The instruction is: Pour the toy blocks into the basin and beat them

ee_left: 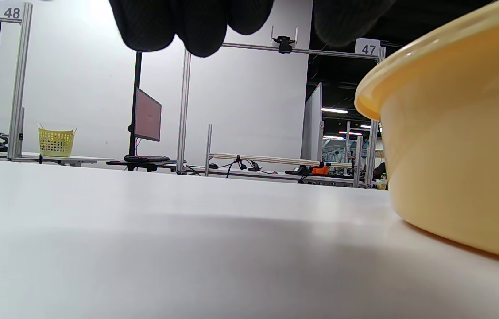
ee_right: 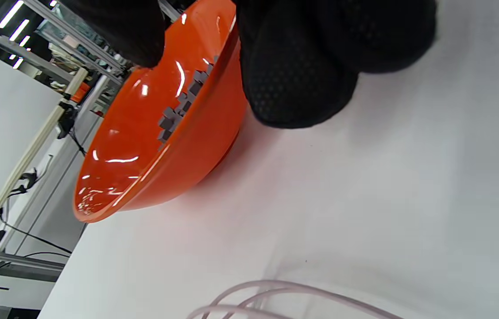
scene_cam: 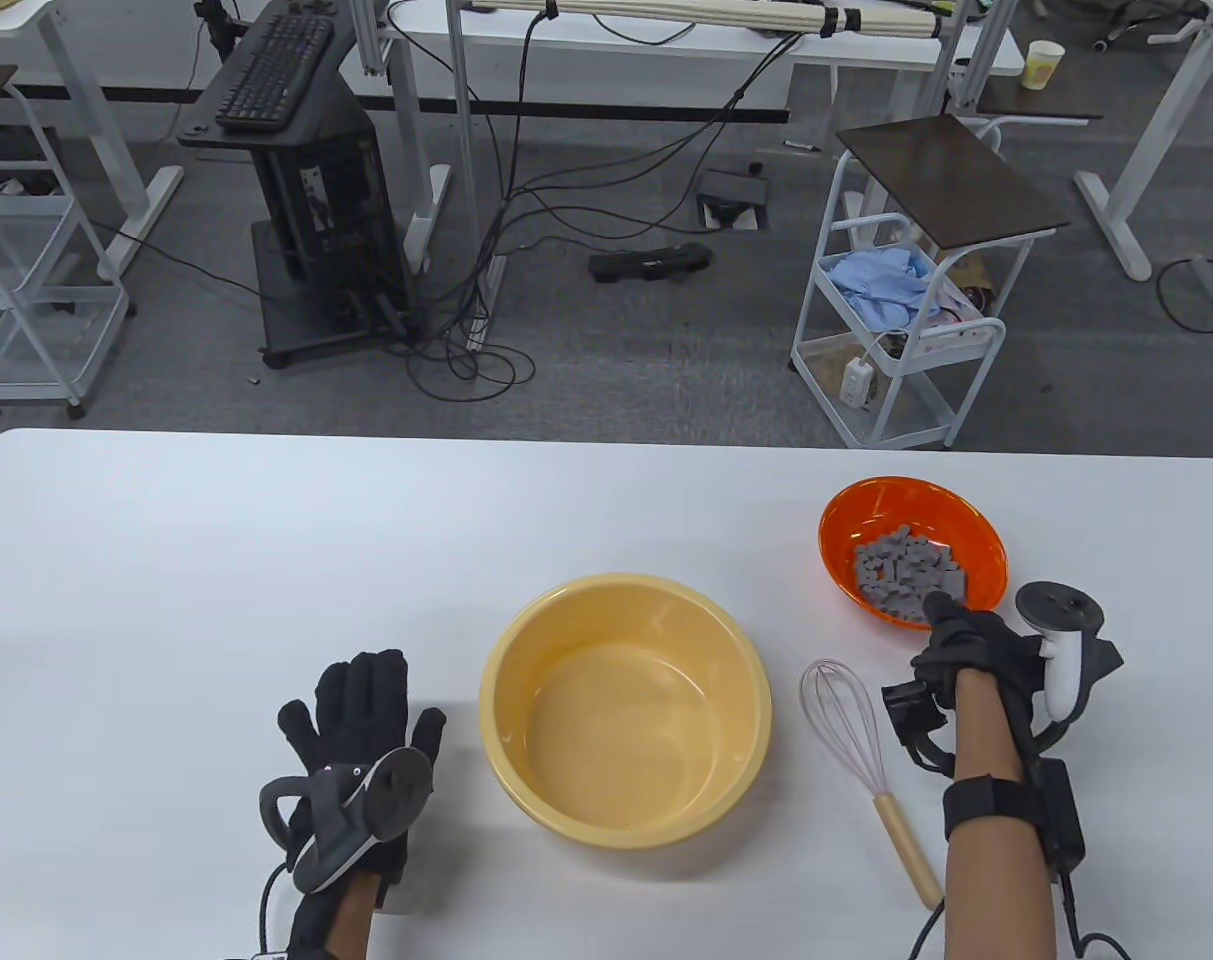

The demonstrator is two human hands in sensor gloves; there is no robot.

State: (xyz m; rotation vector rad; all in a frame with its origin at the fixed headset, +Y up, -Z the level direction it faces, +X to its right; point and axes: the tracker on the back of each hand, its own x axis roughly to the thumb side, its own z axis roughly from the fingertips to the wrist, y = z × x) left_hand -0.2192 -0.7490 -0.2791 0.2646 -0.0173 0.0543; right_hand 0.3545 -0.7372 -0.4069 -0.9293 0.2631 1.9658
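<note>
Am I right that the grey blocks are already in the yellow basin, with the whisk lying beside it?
Not quite. The grey blocks are in the orange bowl, which the right hand grips at its rim; the yellow basin holds nothing. The table view shows this. The whisk does lie beside the basin.

A pale yellow basin (scene_cam: 626,710) stands upright and empty at the middle of the white table (scene_cam: 166,560). To its right, farther back, an orange bowl (scene_cam: 911,555) holds a heap of small grey toy blocks (scene_cam: 906,575). Between them, nearer the front edge, a whisk (scene_cam: 866,750) with pale wires and a wooden handle lies flat, handle toward the front.
</note>
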